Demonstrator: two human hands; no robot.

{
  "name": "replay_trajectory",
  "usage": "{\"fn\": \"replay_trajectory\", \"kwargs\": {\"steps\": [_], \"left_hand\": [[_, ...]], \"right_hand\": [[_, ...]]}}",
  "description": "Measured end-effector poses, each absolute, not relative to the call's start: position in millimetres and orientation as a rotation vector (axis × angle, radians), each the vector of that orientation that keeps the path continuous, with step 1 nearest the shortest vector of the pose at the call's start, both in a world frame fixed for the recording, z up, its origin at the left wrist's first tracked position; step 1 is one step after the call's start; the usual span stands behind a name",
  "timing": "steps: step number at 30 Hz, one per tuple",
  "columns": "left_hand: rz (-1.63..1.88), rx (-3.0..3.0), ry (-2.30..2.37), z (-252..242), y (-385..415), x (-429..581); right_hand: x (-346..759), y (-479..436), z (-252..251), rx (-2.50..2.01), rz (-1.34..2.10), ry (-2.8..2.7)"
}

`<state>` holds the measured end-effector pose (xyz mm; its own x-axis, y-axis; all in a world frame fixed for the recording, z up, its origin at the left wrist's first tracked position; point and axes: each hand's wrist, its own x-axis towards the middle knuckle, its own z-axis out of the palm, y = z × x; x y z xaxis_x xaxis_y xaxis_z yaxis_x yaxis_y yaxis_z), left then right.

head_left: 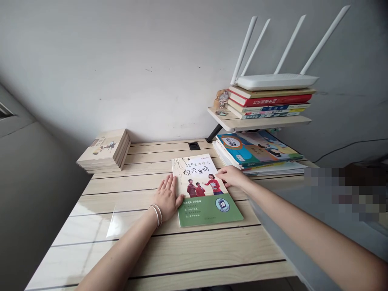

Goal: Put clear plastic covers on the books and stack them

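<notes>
A paperback book [203,189] with a cream and green cover, Chinese lettering and three drawn children lies flat on the light wooden desk [188,246]. My left hand [167,197], with thin bracelets on the wrist, rests flat with fingers stretched out against the book's left edge, thumb touching the cover. My right hand [230,176] lies at the book's right edge, fingers extended and touching the cover near its upper right side. Neither hand lifts the book.
A stack of cream books [104,150] sits at the desk's back left. Colourful books [260,152] are piled at the back right under a small shelf [257,122] holding more books [269,103] and a white router [274,81]. A grey wall stands behind.
</notes>
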<state>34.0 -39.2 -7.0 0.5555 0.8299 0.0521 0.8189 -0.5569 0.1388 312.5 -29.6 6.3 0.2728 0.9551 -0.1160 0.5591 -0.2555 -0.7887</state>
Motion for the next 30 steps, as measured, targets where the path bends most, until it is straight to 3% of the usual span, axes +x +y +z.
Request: {"fn": "replay_trajectory", "kwargs": {"steps": [4, 22, 30], "left_hand": [[0.147, 2.663, 1.409, -4, -39, 34], [0.081, 2.625, 1.404, -1, -43, 33], [0.106, 2.628, 1.406, -4, -44, 31]], "right_hand": [[311, -32, 14, -1.939, 1.026, -1.260], [301, -32, 20, -1.891, 1.316, -0.957], [291, -29, 24, -1.981, 1.233, -1.093]]}}
